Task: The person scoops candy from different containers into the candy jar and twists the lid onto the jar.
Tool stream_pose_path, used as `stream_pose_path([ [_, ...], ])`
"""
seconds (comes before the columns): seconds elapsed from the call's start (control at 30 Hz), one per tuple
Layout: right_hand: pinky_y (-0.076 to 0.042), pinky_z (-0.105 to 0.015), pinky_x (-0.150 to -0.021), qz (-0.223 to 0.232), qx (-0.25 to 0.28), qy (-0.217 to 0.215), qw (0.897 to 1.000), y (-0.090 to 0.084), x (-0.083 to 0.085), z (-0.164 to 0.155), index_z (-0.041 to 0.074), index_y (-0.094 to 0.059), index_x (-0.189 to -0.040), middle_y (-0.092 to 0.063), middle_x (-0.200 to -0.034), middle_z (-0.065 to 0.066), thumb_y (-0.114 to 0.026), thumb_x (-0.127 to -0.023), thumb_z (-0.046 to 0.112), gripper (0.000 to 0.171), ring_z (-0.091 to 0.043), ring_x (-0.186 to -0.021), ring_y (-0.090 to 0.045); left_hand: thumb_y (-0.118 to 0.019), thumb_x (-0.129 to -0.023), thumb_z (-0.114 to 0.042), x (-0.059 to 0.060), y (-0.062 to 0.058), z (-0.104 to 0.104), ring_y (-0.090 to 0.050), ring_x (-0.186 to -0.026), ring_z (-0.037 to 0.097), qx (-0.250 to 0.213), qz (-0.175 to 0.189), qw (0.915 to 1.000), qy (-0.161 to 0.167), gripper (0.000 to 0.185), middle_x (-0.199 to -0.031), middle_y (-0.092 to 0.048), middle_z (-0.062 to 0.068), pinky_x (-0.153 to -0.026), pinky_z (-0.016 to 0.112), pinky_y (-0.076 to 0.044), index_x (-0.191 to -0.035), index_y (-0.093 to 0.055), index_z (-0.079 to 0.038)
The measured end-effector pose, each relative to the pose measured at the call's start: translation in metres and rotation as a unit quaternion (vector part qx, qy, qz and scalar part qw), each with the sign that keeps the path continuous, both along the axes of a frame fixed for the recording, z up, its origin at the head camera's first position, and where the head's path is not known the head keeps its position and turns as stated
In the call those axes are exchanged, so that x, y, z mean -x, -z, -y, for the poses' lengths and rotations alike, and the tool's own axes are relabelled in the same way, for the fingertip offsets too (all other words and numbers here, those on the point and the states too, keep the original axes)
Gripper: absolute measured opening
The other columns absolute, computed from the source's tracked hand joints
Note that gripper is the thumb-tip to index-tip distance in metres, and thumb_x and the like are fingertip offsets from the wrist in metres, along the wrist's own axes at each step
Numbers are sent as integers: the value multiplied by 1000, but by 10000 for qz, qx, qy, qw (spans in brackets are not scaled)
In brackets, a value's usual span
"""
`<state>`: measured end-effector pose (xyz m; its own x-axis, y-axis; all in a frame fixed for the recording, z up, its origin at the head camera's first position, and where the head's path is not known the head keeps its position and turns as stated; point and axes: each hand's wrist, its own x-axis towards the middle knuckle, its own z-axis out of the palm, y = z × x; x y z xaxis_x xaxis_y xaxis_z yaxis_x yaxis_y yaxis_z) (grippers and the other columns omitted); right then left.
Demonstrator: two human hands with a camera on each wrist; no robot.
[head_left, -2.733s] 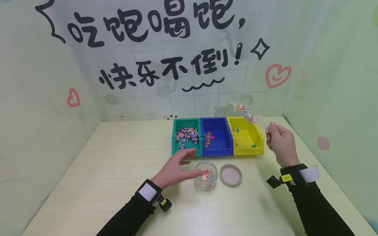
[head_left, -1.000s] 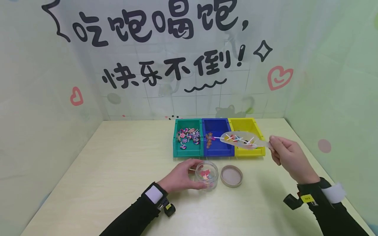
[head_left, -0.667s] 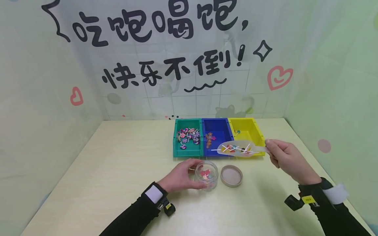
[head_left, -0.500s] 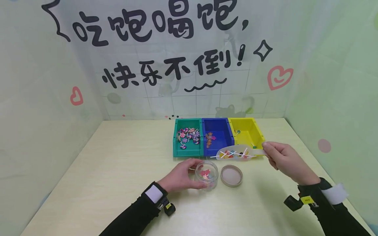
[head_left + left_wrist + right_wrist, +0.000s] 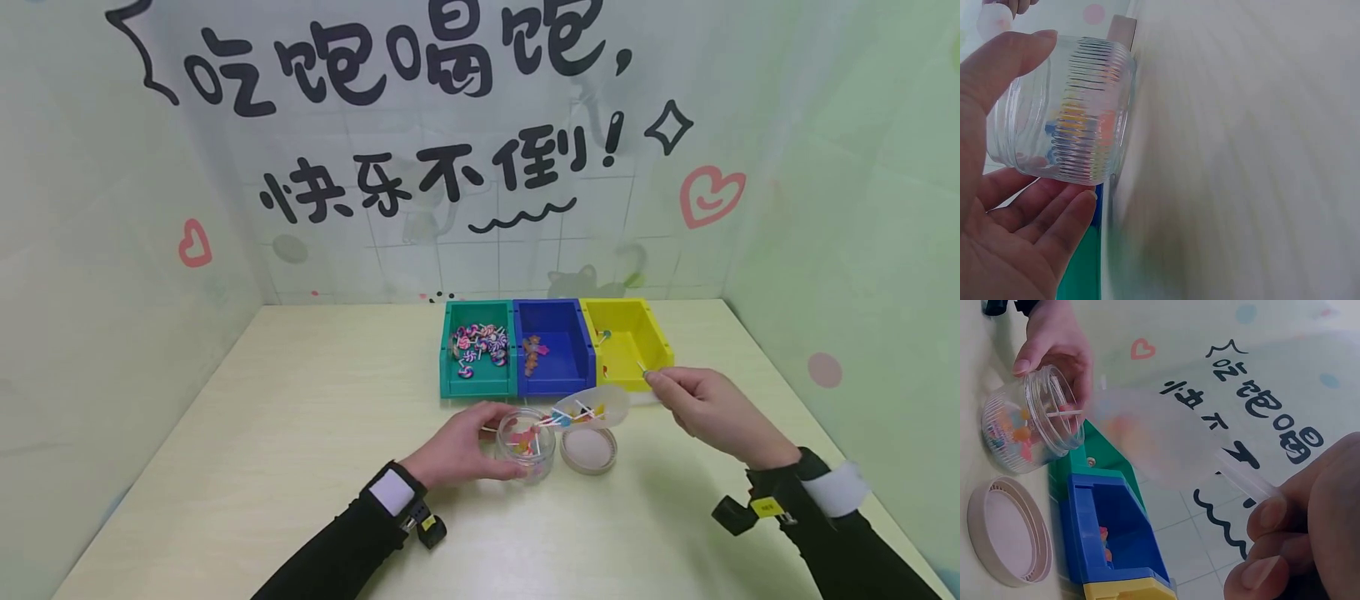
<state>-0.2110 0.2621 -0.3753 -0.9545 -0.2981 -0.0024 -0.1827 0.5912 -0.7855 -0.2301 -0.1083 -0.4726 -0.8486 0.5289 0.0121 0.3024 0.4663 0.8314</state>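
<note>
My left hand [image 5: 459, 450] holds a clear ribbed glass jar [image 5: 1085, 94] from the left, thumb on the near side and fingers on the far side. Small colourful pieces and a few white sticks lie inside the jar. In my right hand [image 5: 720, 414] the thin handle of a translucent scoop [image 5: 1166, 437] is pinched between thumb and fingers. The scoop tilts down to the left with its tip over the jar's mouth. Several small lollipops [image 5: 581, 412] with white sticks lie in the scoop, some sliding at its tip.
A round pale lid [image 5: 588, 452] lies just right of the jar. Behind stand three joined bins: a green bin [image 5: 480, 388] with swirl lollipops, a blue bin [image 5: 558, 387] with small brown and pink pieces, and a yellow bin [image 5: 633, 333] with a few lollipops.
My right hand has brought the loaded scoop down and left from above the yellow bin and tipped it; some lollipops have dropped into the jar. My left hand has closed round the jar.
</note>
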Motion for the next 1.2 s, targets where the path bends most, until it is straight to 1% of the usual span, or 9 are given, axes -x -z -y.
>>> stream_pose_path([
  [0.1, -28, -30, -53, 28, -37, 24, 10000, -1, 0, 1, 1, -72, -116, -37, -65, 2, -53, -117, 33, 38, -15, -55, -36, -97, -85, -30, 0, 0, 0, -65, -127, 21, 11, -57, 10000, 31, 80, -135, -68, 4, -113, 40, -57, -152, -60, -8],
  [0.23, -28, -30, -53, 16, -73, 62, 10000, -1, 0, 0, 1, -73, -117, -37, -64, 2, -52, -117, 34, 38, -15, -55, -36, -97, -85, -30, 0, -1, 0, -66, -127, 20, 33, -86, 9999, 46, 81, -135, -68, 2, -113, 37, -57, -153, -59, -8],
  [0.43, -28, -30, -52, -27, -73, 54, 10000, -1, 1, -1, 4, -71, -108, -38, -64, 2, -52, -117, 33, 36, -15, -55, -36, -97, -85, -29, 0, -1, -1, -65, -128, 21, 7, -24, 10000, 27, 80, -136, -68, 3, -113, 38, -57, -152, -60, -8],
  [0.6, -28, -29, -52, 16, -6, 60, 10000, -1, 0, -1, 4, -70, -105, -36, -64, 2, -53, -117, 32, 35, -14, -55, -35, -97, -85, -29, 0, -2, 0, -65, -129, 21, 18, 5, 10000, 8, 80, -137, -68, 3, -114, 39, -57, -153, -59, -8],
  [0.67, -28, -29, -52, 26, 16, 72, 10000, -2, 0, -1, 4, -67, -100, -35, -64, 2, -53, -117, 32, 36, -14, -55, -34, -97, -85, -29, 0, -2, 0, -66, -129, 22, 15, 12, 10000, 3, 80, -137, -68, 3, -114, 40, -57, -153, -59, -9],
  [0.73, -28, -30, -53, 36, 51, 85, 9999, -1, 0, -1, 5, -61, -92, -35, -64, 2, -53, -117, 32, 38, -15, -55, -35, -97, -85, -30, 0, -2, 0, -66, -129, 22, 27, 4, 10000, -7, 81, -137, -68, 3, -114, 40, -57, -153, -59, -9],
  [0.83, -29, -32, -53, 49, 126, 98, 9999, 0, -1, 0, 6, -53, -85, -35, -64, 2, -53, -117, 33, 42, -16, -56, -36, -98, -85, -31, -1, -1, 0, -66, -130, 22, 51, -11, 10000, -30, 81, -136, -68, 2, -114, 40, -57, -153, -59, -9],
  [0.97, -30, -32, -54, 78, 196, 106, 9997, 1, 0, 0, 6, -52, -85, -36, -64, 1, -52, -118, 33, 43, -17, -56, -37, -98, -84, -31, -1, 0, -1, -66, -130, 22, 70, -63, 9999, -39, 82, -136, -67, 3, -114, 39, -57, -153, -59, -8],
  [1.2, -31, -33, -54, 57, 297, 112, 9995, 3, 2, 1, 4, -59, -94, -38, -67, 0, -51, -118, 33, 39, -19, -58, -39, -98, -84, -32, -2, -2, 1, -62, -135, 24, -89, -140, 9998, -69, 85, -142, -64, 5, -117, 42, -55, -155, -57, -9],
])
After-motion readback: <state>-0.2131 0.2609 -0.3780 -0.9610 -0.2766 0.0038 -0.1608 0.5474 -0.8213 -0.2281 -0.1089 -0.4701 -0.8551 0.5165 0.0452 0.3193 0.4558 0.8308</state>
